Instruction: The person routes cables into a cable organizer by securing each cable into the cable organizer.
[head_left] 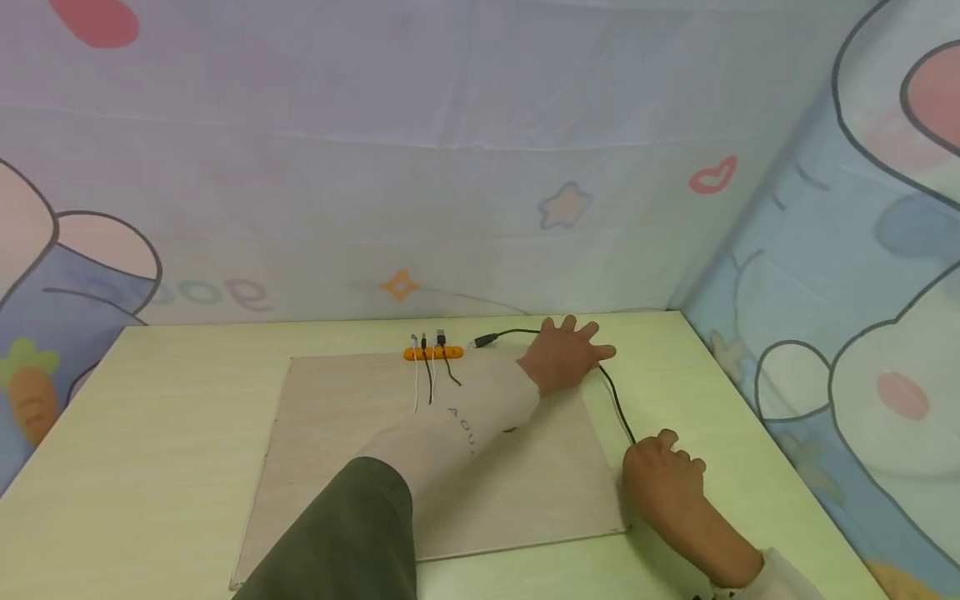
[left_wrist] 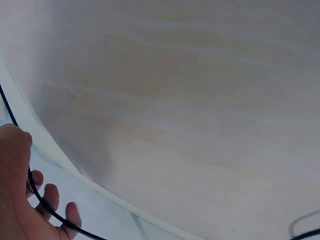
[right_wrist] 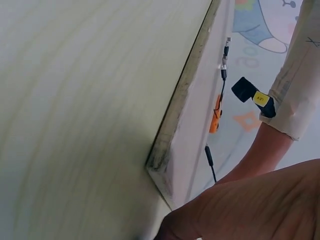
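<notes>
A black cable [head_left: 617,404] runs from its plug [head_left: 486,340] at the board's far edge, beneath my left hand, to my right hand. My left hand [head_left: 562,357] is spread palm down over the board's far right corner. In the left wrist view the cable [left_wrist: 46,204] crosses the inner side of that hand, passing behind the thumb [left_wrist: 16,140] and over loosely extended fingers. By the board's right edge, my right hand [head_left: 663,483] pinches the cable, fingers curled. Its grip is mostly hidden in the right wrist view, where the back of the hand [right_wrist: 245,205] shows.
A thin beige board [head_left: 337,450] lies on the pale wooden table [head_left: 172,433]. At its far edge sits an orange cable holder [head_left: 454,352] with several black and white cables in it. A printed curtain [head_left: 300,192] stands behind. My left forearm [head_left: 450,433] crosses the board.
</notes>
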